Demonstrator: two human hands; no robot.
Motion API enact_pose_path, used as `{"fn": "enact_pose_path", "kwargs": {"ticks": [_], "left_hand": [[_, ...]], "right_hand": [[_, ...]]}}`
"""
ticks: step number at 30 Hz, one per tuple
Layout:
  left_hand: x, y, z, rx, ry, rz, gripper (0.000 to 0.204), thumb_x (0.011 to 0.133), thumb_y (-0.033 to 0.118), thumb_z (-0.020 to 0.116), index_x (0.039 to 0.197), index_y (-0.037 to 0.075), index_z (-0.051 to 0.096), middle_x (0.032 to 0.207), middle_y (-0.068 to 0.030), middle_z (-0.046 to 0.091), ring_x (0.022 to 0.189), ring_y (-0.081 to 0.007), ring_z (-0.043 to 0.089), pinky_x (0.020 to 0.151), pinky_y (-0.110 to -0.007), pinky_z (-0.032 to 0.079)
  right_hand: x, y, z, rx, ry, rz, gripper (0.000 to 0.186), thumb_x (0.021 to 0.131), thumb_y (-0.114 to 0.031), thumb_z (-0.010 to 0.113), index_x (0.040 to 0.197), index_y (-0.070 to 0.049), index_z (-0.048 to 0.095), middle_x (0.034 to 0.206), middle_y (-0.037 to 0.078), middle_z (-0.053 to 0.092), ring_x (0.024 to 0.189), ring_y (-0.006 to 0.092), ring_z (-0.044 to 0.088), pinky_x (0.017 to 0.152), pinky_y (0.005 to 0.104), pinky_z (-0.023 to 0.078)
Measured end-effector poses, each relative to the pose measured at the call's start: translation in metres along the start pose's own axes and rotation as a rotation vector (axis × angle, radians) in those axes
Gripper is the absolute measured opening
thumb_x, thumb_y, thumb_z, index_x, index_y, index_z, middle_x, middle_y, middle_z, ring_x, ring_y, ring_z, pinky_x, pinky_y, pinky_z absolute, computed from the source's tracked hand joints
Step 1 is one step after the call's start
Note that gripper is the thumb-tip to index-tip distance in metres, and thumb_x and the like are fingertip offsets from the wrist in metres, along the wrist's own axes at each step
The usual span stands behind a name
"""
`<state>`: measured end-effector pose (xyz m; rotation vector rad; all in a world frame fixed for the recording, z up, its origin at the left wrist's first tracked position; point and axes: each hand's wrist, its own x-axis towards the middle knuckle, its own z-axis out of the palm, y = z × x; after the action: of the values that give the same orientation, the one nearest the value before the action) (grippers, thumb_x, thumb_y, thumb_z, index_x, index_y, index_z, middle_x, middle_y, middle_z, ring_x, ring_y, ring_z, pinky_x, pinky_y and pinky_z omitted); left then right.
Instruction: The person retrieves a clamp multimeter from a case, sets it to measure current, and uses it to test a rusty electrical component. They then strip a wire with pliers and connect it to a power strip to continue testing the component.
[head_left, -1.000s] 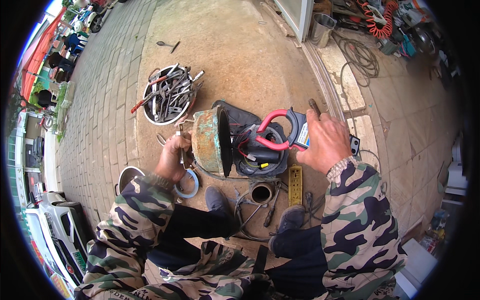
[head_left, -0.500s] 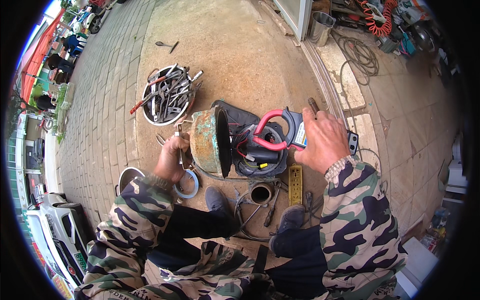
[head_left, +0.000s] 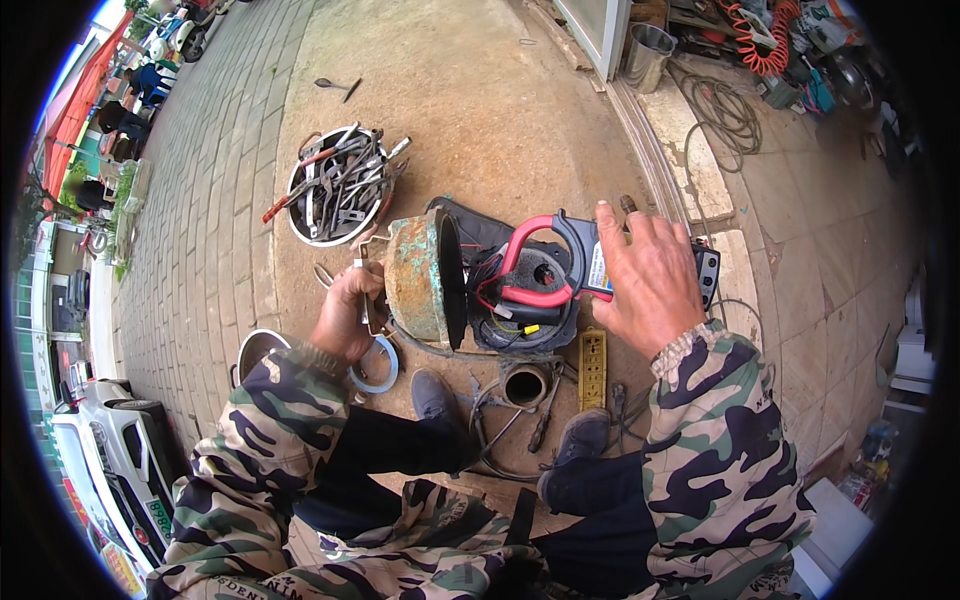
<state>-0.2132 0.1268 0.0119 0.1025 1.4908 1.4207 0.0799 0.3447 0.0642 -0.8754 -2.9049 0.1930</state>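
My left hand (head_left: 348, 312) is closed round the metal handle of a rusty, green-flecked round cover (head_left: 413, 280), tilted on its side. Beside the cover lies a dark motor or pump housing (head_left: 555, 332), its inside exposed with a black cylinder, thin red wires and a yellow connector. In my right hand (head_left: 648, 275) is a clamp meter (head_left: 530, 245) with red jaws and a dark body. Its jaws hang over the exposed housing, their tips close to the wires at the cover's edge. Whether a wire passes between them I cannot make out.
A white basin (head_left: 337, 240) full of hand tools stands ahead on the left. Near my shoes are a blue tape ring (head_left: 392, 375), a yellow power strip (head_left: 592, 365), a short pipe opening (head_left: 524, 386) and cables. Coiled hose (head_left: 722, 115) lies by the doorway at right.
The clamp meter has shifted slightly left over the housing, its jaws turning a little. My right index finger has lifted outward. My left hand keeps its hold on the cover.
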Motion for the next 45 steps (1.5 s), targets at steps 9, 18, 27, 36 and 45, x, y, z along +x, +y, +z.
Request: {"fn": "enact_pose_path", "kwargs": {"ticks": [9,18,27,36,45], "left_hand": [[0.006,-0.006,-0.007,-0.056,0.009,-0.005,0.01,0.082,0.013,0.058,0.074,0.013,0.052,0.066,0.0014,0.053,0.049,-0.0116,0.05,0.044,-0.024,0.042],[0.0,-0.006,0.004,-0.13,0.054,-0.023,0.017,0.082,0.012,0.056,0.092,0.002,0.065,0.077,-0.0059,0.068,0.054,-0.0161,0.064,0.045,-0.025,0.052],[0.0,-0.005,0.005,-0.094,0.013,-0.04,0.025,0.082,0.014,0.055,0.099,-0.001,0.065,0.079,-0.0072,0.071,0.053,-0.0133,0.066,0.042,-0.021,0.052],[0.004,-0.002,-0.01,-0.077,-0.191,-0.077,0.055,0.08,0.013,0.051,0.131,-0.007,0.058,0.105,-0.0197,0.076,0.084,-0.0272,0.078,0.068,-0.034,0.067],[0.005,-0.008,0.004,-0.106,-0.027,-0.003,0.004,0.079,0.008,0.056,0.075,0.008,0.055,0.086,-0.0035,0.064,0.063,-0.0125,0.053,0.056,-0.025,0.046]], "right_hand": [[0.0,-0.002,0.0,-0.015,0.0,-0.029,0.091,0.067,-0.023,0.089,0.146,0.002,0.05,0.116,0.019,0.058,0.112,0.0356,0.057,0.101,0.0468,0.043],[0.002,-0.014,0.009,-0.165,0.056,-0.02,0.093,0.069,-0.026,0.09,0.148,0.002,0.049,0.118,0.018,0.058,0.113,0.0343,0.056,0.101,0.0464,0.042],[0.002,-0.019,0.014,-0.174,0.121,-0.026,0.058,0.088,-0.015,0.069,0.143,-0.001,0.056,0.107,0.015,0.064,0.101,0.0284,0.06,0.096,0.0451,0.044],[0.004,-0.03,0.013,-0.126,0.002,0.014,0.069,0.081,-0.017,0.076,0.145,-0.001,0.054,0.111,0.016,0.065,0.105,0.0296,0.06,0.094,0.0438,0.043],[0.006,-0.016,0.021,0.088,-0.134,0.112,0.093,0.067,-0.027,0.088,0.145,0.005,0.05,0.112,0.022,0.06,0.11,0.0377,0.059,0.099,0.0474,0.044]]}}
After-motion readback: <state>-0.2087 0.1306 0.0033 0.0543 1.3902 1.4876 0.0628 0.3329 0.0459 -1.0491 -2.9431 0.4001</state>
